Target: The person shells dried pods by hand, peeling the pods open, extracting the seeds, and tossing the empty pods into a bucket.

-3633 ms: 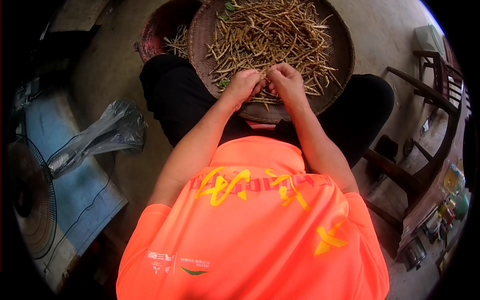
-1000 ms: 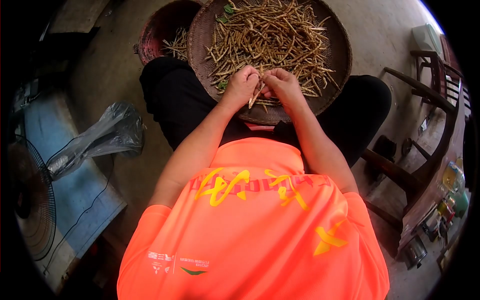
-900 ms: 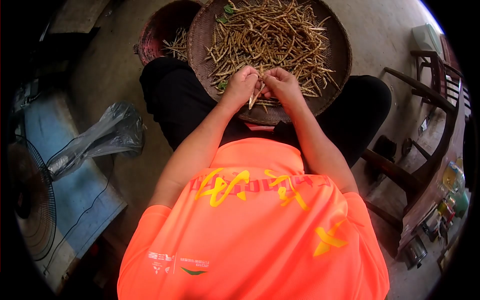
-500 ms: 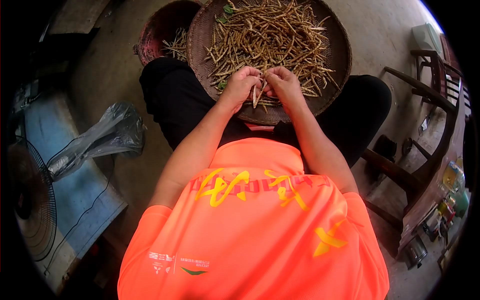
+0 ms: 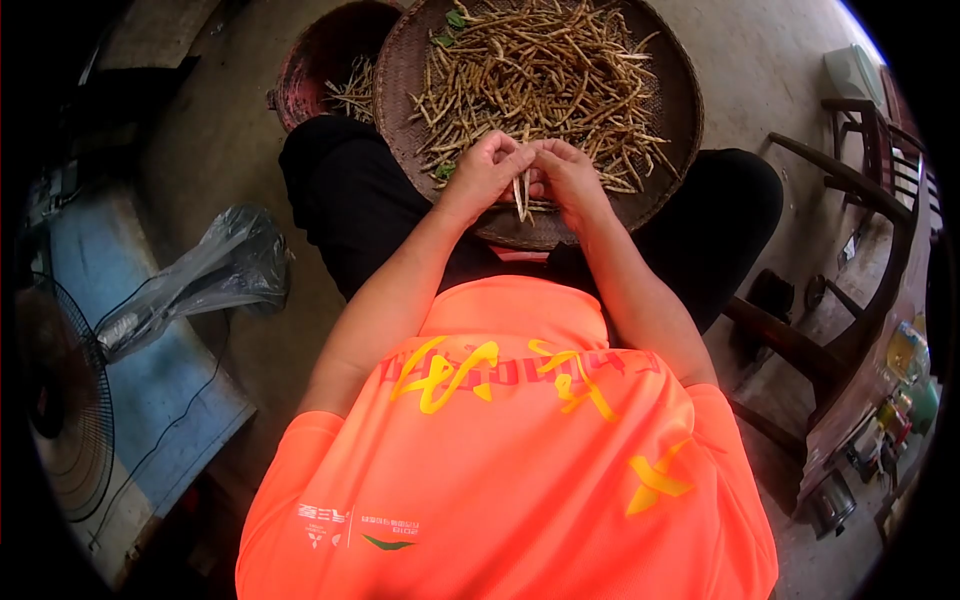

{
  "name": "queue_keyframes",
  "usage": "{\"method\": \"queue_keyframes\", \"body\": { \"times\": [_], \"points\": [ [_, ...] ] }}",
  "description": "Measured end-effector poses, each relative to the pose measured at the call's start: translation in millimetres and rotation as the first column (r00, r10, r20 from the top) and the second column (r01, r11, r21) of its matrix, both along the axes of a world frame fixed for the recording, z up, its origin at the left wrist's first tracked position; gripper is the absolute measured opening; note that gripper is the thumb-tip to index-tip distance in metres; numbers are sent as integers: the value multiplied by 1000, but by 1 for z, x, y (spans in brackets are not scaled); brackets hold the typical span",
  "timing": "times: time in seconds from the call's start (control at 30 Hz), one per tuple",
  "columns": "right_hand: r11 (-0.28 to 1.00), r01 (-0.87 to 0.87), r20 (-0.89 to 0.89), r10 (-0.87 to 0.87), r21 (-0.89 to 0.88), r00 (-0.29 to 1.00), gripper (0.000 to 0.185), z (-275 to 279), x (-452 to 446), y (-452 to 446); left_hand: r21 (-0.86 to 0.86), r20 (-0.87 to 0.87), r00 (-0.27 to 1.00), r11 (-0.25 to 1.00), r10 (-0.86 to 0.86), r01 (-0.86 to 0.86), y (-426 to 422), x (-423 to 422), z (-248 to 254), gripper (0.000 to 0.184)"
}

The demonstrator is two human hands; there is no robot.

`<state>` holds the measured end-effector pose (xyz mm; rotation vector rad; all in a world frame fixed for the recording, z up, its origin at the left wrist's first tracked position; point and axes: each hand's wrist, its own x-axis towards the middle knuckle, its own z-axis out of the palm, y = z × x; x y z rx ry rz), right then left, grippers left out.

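Now I see the left hand [image 5: 484,178] and right hand [image 5: 572,182] pinching what looks like a split pod [image 5: 524,207] above the woven tray [image 5: 397,92], seemingly mid-opening, needing steady pressure.

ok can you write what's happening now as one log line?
left hand and right hand: together, pod pieces between fingers | woven tray: heaped with dry pods | red tub: left of tray, dry bits inside

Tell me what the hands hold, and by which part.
A slim, pale tan, seemingly split dry pod, held near its upper end between the left hand and right hand.
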<state>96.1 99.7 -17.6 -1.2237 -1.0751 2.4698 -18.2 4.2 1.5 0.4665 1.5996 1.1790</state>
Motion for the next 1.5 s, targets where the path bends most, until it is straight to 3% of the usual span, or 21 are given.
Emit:
{"method": "queue_keyframes", "body": {
  "times": [0.07,0.47,0.53,0.73,0.97,1.03,1.07,1.1,1.13,1.17,1.23,1.5],
  "points": [
    [999,32,-14,-32,-17,999,10,-2,0,0,95,115,993,995,24,-35,-1,3,-5,14],
    [999,-33,-25,33,13,999,13,4,0,3,107,89,995,993,36,-46,-3,-4,-14,12],
    [968,-83,64,70,238,995,15,7,-1,3,76,128,990,995,55,-65,-2,-2,-9,12],
    [996,-9,-43,13,91,999,14,11,3,9,50,282,957,995,70,-87,-2,-3,-5,15],
    [990,-51,-46,58,133,997,12,4,2,6,70,280,958,994,57,-79,-4,-2,-8,13],
    [947,-19,56,1,320,998,12,6,1,3,36,299,951,995,83,-98,-3,-2,-5,12],
    [947,-19,56,1,320,998,12,4,0,4,2,316,942,993,109,-115,-2,-2,-5,10],
    [795,2,41,-34,607,999,12,3,-2,5,2,316,942,993,110,-116,-3,-2,-5,10],
    [558,23,15,-63,829,998,13,3,-3,5,-9,322,941,994,103,-106,-3,-2,-5,11],
    [558,22,15,-63,829,998,13,4,-1,6,-21,327,940,995,96,-94,-3,-3,-5,11],
    [408,-233,222,74,883,972,15,21,3,7,-37,323,939,993,117,-111,-2,-2,1,11],
    [359,-263,255,72,896,964,14,21,3,6,-55,268,957,994,108,-96,-3,-2,9,10]
  ]
}}
